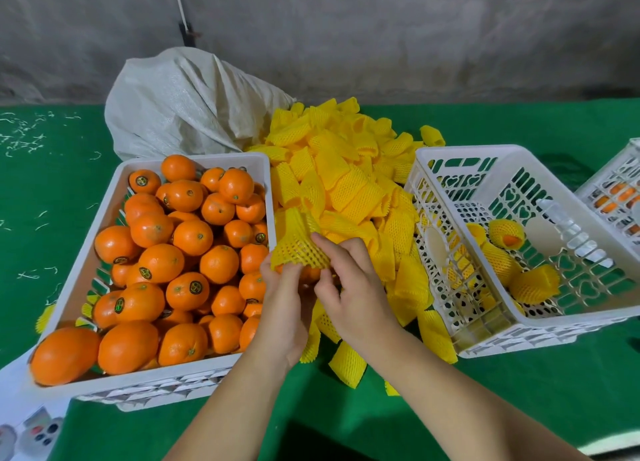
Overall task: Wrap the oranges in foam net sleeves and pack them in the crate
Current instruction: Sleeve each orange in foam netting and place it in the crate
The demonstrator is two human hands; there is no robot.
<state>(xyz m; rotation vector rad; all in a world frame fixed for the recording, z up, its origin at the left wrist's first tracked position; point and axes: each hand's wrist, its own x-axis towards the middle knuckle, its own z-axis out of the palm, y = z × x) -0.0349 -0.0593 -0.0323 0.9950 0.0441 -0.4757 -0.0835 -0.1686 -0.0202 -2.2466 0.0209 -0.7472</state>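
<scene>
1. Head view looks down on a green table (519, 391) where both hands meet between two white crates, working one orange (309, 274) into a yellow foam net sleeve (299, 251).
2. Left hand (284, 308): fingers curled up around the orange from below and pinching the near-left edge of the sleeve's mouth. Only a sliver of orange peel shows between the hands.
3. Right hand (353, 287): fingers bent, thumb and forefinger pinching the sleeve's right edge and stretching it over the fruit.
4. Key relation: the sleeve's long axis runs up and away from the hands, toward the loose sleeve pile (346, 183). Its open mouth faces down onto the orange, so I judge the coming pull to be toward the person, drawing the net down over the fruit.
5. How far the net already covers the orange is hard to tell, since the fingers hide most of it; it seems to cap only the far side.
6. Once wrapped, the orange goes right: the packing crate (512, 332) lies just beyond the right hand, so that hand is nearer. A few wrapped oranges (505, 233) already sit inside it.
7. Unwrapped fruit fills the supply crate (145, 386) on the left, beside the left hand.
</scene>
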